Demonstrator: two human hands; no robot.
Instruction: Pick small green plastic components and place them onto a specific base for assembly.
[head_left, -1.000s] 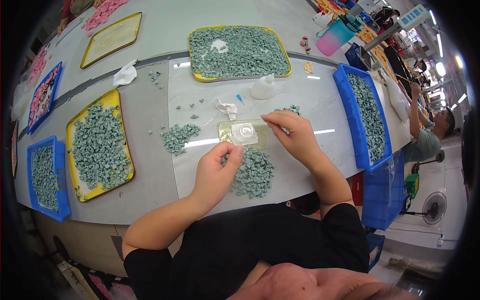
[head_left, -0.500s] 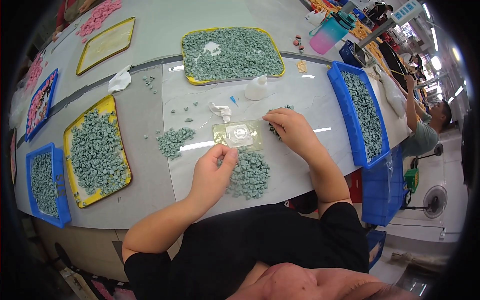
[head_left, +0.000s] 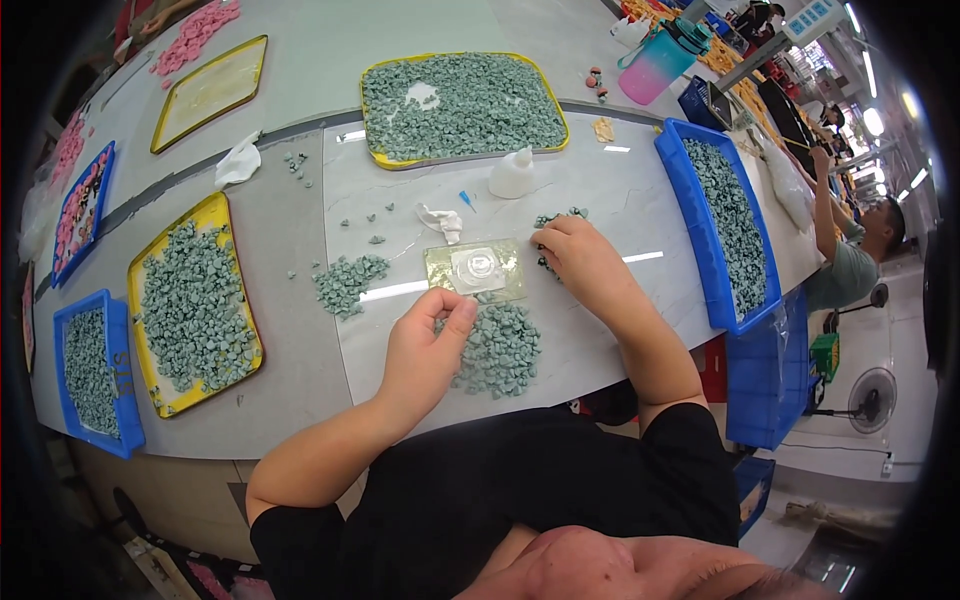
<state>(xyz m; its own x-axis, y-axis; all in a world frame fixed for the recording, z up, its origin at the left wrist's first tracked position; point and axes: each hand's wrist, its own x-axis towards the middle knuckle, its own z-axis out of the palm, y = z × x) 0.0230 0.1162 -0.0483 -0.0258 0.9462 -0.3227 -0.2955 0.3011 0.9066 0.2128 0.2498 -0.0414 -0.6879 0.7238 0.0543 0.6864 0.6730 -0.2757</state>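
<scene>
My left hand [head_left: 428, 345] is closed, thumb against fingertips, at the edge of a heap of small grey-green pieces [head_left: 500, 350]. What it pinches, if anything, is too small to make out. Just beyond lies a translucent yellowish slab [head_left: 511, 260] with a clear round-centred piece [head_left: 480, 268] on it. My right hand [head_left: 588, 262] reaches down to a small cluster of similar green pieces [head_left: 577, 213], partly covering it. Its fingers are curled together, and their tips are hidden among the pieces. Another little heap of green pieces [head_left: 347, 283] sits left of the slab.
Beyond the slab are a crumpled white tissue [head_left: 440, 222], a blue nozzle tip [head_left: 467, 201] and a white squeeze bottle [head_left: 512, 175]. Yellow-rimmed trays [head_left: 465, 105] and blue crates [head_left: 722, 225] of green pieces surround the workspace. A person [head_left: 850, 245] stands at the far right.
My right hand has shifted slightly to the right, drawing its fingertips away from the slab's corner over the small cluster. My left hand stays nearly still.
</scene>
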